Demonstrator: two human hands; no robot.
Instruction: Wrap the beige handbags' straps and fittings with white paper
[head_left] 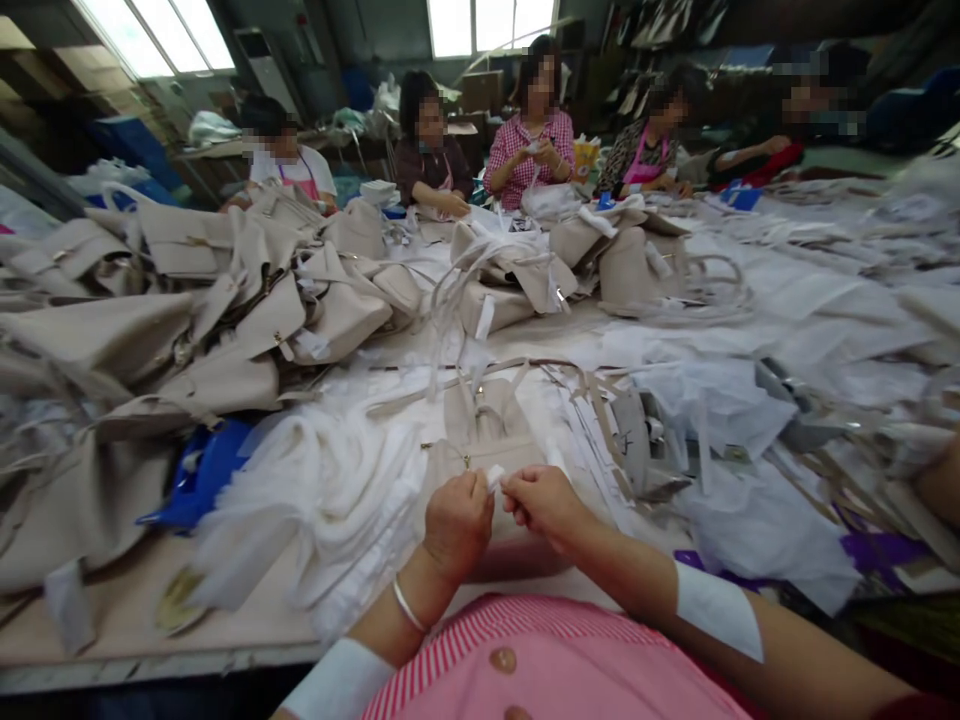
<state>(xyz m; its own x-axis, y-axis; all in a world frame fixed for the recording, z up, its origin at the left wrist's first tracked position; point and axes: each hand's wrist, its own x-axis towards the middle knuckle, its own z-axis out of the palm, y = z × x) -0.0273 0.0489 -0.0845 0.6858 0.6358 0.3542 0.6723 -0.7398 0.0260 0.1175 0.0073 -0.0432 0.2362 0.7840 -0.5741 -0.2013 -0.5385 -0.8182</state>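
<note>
My left hand (pixel 457 522) and my right hand (pixel 546 502) meet close to my chest, both closed in a pinch on a small white piece (pixel 496 477) held between their fingertips. Just beyond them a beige handbag (pixel 480 440) lies on the table with its handles pointing away from me. A thin bangle circles my left wrist, and white sleeve covers sit on both forearms. To the left of my hands spreads a heap of white wrapping material (pixel 315 510).
Piles of beige handbags (pixel 225 320) fill the left and middle of the long table (pixel 112 610). White sheets and loose straps (pixel 720 400) cover the right side. A blue plastic tray (pixel 199 475) lies at the left. Several people sit working at the far end.
</note>
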